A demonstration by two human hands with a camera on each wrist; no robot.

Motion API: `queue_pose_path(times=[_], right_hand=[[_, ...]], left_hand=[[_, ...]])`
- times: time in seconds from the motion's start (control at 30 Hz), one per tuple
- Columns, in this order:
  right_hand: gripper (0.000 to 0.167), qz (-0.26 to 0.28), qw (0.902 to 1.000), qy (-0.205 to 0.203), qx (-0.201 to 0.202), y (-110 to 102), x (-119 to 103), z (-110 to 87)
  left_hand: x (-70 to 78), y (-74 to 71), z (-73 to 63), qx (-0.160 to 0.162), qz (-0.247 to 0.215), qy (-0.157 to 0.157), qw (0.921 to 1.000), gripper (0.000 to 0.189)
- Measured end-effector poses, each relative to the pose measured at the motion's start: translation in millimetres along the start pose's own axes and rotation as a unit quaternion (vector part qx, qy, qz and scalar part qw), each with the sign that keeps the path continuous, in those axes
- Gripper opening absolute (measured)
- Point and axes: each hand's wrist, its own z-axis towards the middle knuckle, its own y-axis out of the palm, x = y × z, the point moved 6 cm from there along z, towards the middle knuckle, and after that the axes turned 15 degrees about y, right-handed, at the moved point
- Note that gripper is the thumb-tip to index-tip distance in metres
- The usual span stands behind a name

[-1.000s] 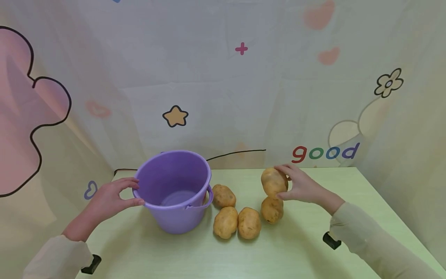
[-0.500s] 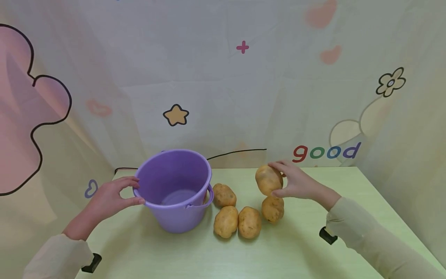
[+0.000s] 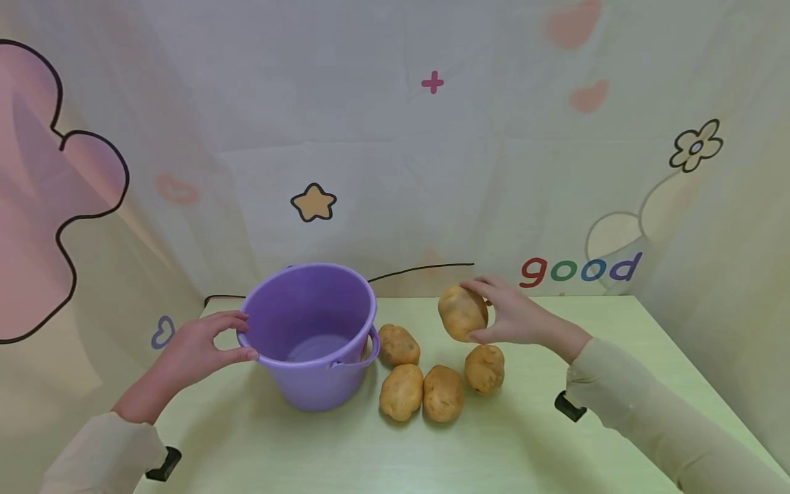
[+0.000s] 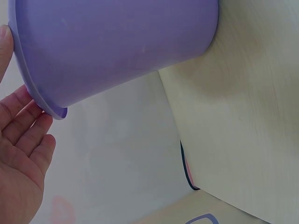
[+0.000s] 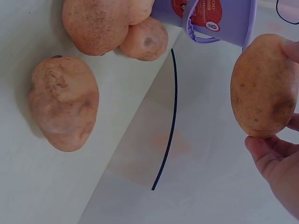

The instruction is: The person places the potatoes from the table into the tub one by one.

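Observation:
My right hand (image 3: pixel 509 312) grips a potato (image 3: pixel 461 314) between thumb and fingers, raised over the table. In the right wrist view this held potato (image 5: pixel 264 86) fills the right side. At the left, my left hand (image 3: pixel 194 346) holds the rim of a purple bucket (image 3: pixel 321 387) with thumb and fingertips; the left wrist view shows the fingers (image 4: pixel 39 126) against that rim. No potato shows in the visible part of the bucket's inside. One potato (image 3: pixel 484 369) lies below my right hand, and several more, such as this potato (image 3: pixel 443 394), lie beside the bucket.
A pale green table (image 3: pixel 345 453) bears everything. Close behind it hangs a printed cloth (image 3: pixel 395 192), which also closes off both sides. The bucket's handle (image 3: pixel 370 350) hangs down on its right side, towards the potatoes.
My right hand has carried the held potato leftward and slightly up, away from the potato lying under it. My left hand and the bucket stay in place.

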Motion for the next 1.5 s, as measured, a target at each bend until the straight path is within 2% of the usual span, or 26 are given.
queue_pose_path(times=[0.43,0.73,1.03,1.3,1.5], right_hand=[[0.075,-0.006,0.9999,-0.015,-0.004,-4.8,-15.4,8.0],[0.075,0.003,0.9992,-0.041,-0.003,-6.6,-31.5,13.7],[0.076,0.006,0.9989,-0.046,-0.011,-5.2,-46.9,17.8],[0.076,0.009,0.9974,-0.068,-0.019,-3.9,-61.4,23.1],[0.074,-0.012,0.9953,-0.095,-0.016,1.0,-69.1,28.4]], left_hand=[[-2.1,1.1,-0.7,0.012,0.003,0.007,0.9999,0.052],[-0.5,-0.2,-1.0,0.011,0.0,0.002,0.9999,0.054],[-0.9,0.2,-0.9,0.011,-0.006,0.002,0.9999,0.053],[-1.7,0.2,-1.5,0.013,-0.008,0.001,0.9999,0.052],[-1.4,0.1,-0.9,0.014,-0.003,0.005,0.9999,0.052]])
